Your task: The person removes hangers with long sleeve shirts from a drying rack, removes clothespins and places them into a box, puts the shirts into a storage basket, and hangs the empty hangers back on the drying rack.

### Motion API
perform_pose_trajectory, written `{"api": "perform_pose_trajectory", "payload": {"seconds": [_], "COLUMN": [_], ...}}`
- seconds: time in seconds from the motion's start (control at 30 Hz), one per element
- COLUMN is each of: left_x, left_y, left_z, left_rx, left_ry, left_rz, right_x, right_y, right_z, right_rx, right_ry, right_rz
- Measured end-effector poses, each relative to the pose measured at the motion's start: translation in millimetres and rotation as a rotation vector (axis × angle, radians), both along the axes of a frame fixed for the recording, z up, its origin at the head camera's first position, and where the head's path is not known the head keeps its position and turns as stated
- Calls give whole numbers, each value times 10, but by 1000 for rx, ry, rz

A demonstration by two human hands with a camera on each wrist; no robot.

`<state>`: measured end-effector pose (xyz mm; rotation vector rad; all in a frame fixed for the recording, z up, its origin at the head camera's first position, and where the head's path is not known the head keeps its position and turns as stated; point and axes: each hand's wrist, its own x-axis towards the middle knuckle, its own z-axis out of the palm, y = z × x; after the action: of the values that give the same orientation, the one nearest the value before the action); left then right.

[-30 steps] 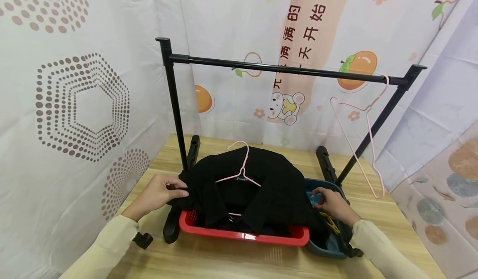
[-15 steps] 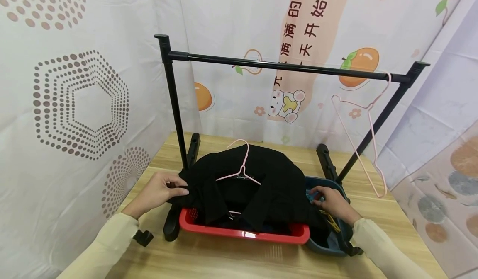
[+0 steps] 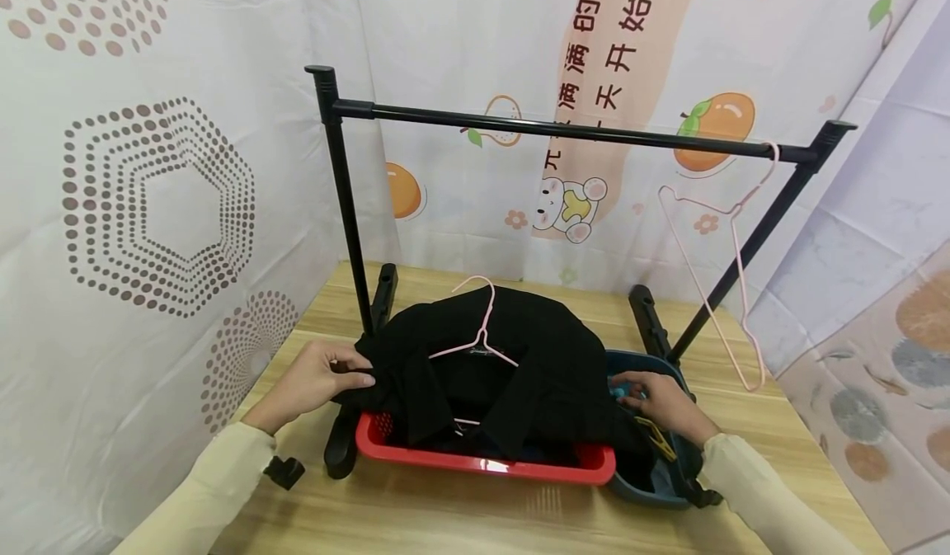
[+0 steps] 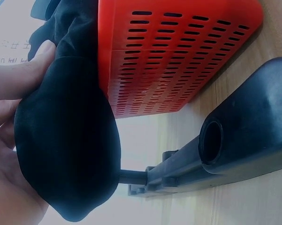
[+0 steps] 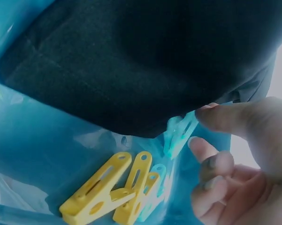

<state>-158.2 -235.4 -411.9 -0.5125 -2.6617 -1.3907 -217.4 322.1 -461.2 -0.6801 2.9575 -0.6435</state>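
A black collared shirt [image 3: 564, 357] lies spread over a red basket [image 3: 486, 464], and a pink hanger [image 3: 482, 336] shows at its neck opening. At the shirt's left side, my left hand [image 3: 322, 380] pinches the black cloth between thumb and fingers; in the left wrist view a fold of the cloth [image 4: 70, 140] hangs beside the thumb. My right hand [image 3: 668, 406] is over the blue basin [image 3: 646, 499]. Its thumb and forefinger pinch a light-blue clothespin [image 5: 179, 135], the other fingers curled. Yellow clothespins [image 5: 96, 192] lie below it, beside the shirt's dark sleeve [image 5: 108, 70].
A black clothes rack [image 3: 519, 126] stands behind and around the basket, its feet [image 3: 649, 324] on the wooden table [image 3: 445, 522]. Another pink hanger [image 3: 735, 209] hangs at the right end of its bar. Printed curtains [image 3: 460, 35] enclose the back and sides.
The right hand's fingers have shifted slightly at the clothespin in the basin. My left hand keeps its pinch on the shirt. The head view has tilted slightly.
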Motion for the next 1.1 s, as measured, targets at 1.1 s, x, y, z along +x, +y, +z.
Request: {"api": "perform_pose_trajectory", "payload": {"seconds": [1.1], "left_x": [1], "left_y": [-6], "left_z": [50], "left_rx": [-6], "left_ry": [55], "left_rz": [35], "right_x": [434], "right_y": [-507], "right_z": [658], "right_rx": [-248], "right_ry": [87], "right_rz": [344]}}
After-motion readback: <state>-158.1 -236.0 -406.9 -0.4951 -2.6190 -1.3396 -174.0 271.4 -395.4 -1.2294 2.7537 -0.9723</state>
